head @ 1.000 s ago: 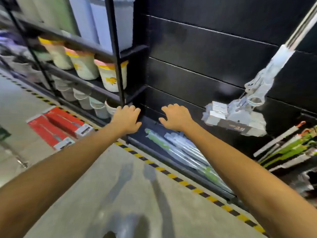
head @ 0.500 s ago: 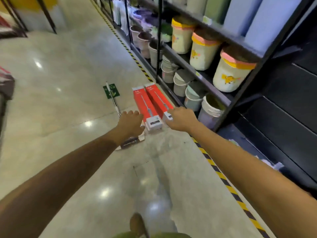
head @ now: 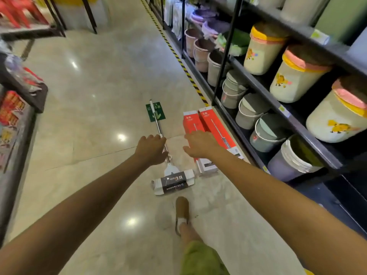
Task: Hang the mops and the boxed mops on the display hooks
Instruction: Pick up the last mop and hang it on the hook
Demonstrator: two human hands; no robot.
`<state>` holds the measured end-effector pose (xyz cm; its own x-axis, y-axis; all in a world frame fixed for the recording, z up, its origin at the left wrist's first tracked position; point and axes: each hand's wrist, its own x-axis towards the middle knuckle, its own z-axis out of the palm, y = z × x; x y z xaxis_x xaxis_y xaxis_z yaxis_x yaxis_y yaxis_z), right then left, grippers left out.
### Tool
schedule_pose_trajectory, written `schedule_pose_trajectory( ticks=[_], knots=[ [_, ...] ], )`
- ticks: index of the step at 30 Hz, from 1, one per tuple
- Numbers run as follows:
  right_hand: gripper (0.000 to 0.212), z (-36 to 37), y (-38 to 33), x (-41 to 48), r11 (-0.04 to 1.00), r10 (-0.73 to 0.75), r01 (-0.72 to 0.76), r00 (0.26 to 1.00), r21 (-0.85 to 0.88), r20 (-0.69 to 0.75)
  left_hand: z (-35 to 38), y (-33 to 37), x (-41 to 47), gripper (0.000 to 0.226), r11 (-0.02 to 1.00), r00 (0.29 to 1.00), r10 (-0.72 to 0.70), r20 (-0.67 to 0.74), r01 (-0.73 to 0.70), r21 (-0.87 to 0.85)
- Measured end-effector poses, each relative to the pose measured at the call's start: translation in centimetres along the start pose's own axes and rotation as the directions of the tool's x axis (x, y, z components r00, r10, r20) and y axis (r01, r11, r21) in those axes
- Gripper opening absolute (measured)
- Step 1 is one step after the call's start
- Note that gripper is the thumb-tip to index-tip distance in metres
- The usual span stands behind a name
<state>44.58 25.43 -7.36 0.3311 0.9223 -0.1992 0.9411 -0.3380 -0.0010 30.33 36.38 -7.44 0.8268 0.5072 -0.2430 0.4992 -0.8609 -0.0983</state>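
A mop (head: 172, 180) lies on the shop floor, its wrapped flat head nearest me and its metal pole (head: 156, 120) running away up the aisle. Two red mop boxes (head: 210, 126) lie side by side just right of it, beside the shelf base. My left hand (head: 152, 149) hovers over the pole near the head, fingers apart and holding nothing. My right hand (head: 200, 144) is spread over the near part of the left red box, also holding nothing. No display hooks are in view.
A black shelf rack (head: 286, 108) with buckets and lidded bins runs along the right, edged by yellow-black floor tape (head: 179, 58). A green floor sticker (head: 155, 113) lies under the pole's far end. A display stand (head: 21, 96) stands left. My slippered foot (head: 181, 212) is just behind the mop head.
My view has swung left from the black wall panel, where a mop hangs, to the aisle floor. Both hands have travelled over the floor mop and red boxes, and I have stepped forward.
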Motion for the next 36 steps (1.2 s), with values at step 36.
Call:
schedule_pose_trajectory(
  ticks=[36],
  knots=[
    [0.04, 27.0, 7.5, 79.7, 0.958, 0.086, -0.191, 0.902, 0.214, 0.422, 30.5, -36.1, 70.8, 0.051, 0.988, 0.919, 0.085, 0.385, -0.029, -0.149]
  ],
)
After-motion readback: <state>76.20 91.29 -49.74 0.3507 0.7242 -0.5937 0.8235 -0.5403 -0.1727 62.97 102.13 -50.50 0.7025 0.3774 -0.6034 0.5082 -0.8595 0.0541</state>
